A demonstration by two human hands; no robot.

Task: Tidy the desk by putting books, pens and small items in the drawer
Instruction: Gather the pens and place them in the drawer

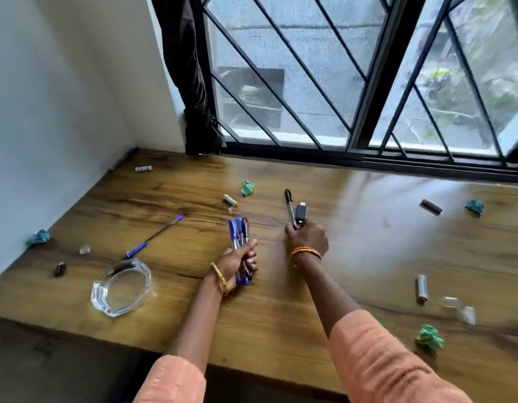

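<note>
On the desk (pixel 194 309), a glass dish (pixel 121 287) and a blue pen (pixel 153 237) lie left; left hand (pixel 237 261) grips a pen bundle (pixel 239 232); right hand (pixel 308 238) pinches a black pen (pixel 289 206) beside a USB stick (pixel 300 212).

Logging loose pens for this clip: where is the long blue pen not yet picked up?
In the head view, the blue pen lies slanted on the desk, left of the left hand, its near end by the glass ashtray.
</note>
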